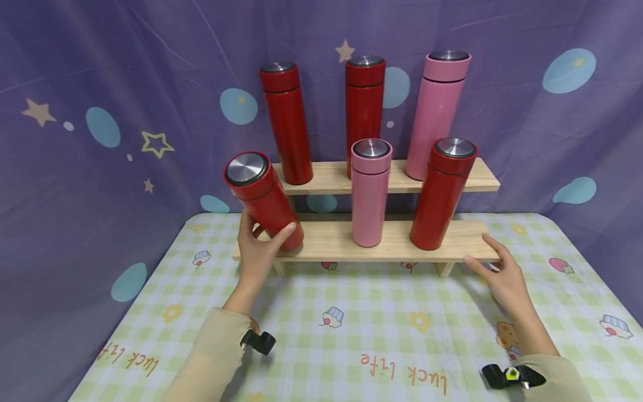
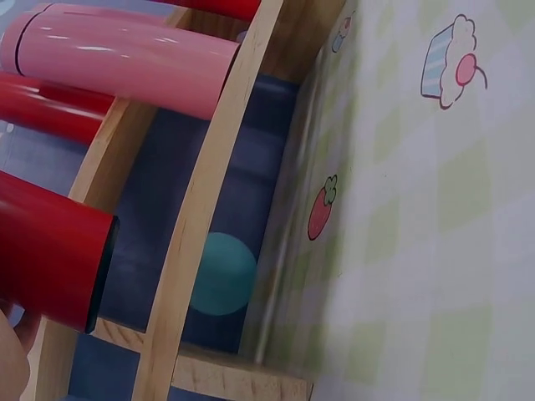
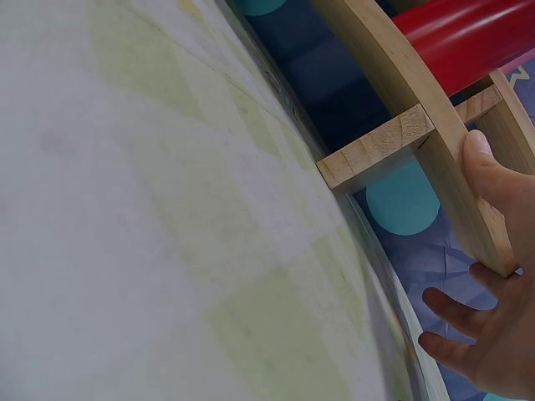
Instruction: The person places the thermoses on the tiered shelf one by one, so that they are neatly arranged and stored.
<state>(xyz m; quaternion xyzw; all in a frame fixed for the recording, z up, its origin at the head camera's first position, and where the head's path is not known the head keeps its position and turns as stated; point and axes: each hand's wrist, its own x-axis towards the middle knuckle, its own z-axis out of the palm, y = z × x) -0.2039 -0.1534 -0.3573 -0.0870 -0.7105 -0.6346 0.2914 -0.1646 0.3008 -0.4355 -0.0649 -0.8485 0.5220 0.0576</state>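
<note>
My left hand (image 1: 258, 248) grips a red thermos bottle (image 1: 271, 209) with a silver lid, tilted to the left over the left end of the two-tier wooden shelf (image 1: 326, 237). In the left wrist view, the dark base of this red bottle (image 2: 50, 251) shows a gap from the lower board. At the shelf's right end my right hand (image 1: 504, 276) holds the lower board, the thumb (image 3: 478, 150) on its front edge and the lower fingers spread below. A pink thermos (image 1: 369, 201) and another red thermos (image 1: 442, 195) stand upright on the lower board.
On the upper board stand a red thermos (image 1: 288, 125), a second red thermos (image 1: 365, 106) and a pink thermos (image 1: 437, 117). A green checked tablecloth (image 1: 301, 346) lies under the shelf, and a purple curtain (image 1: 166, 72) hangs close behind.
</note>
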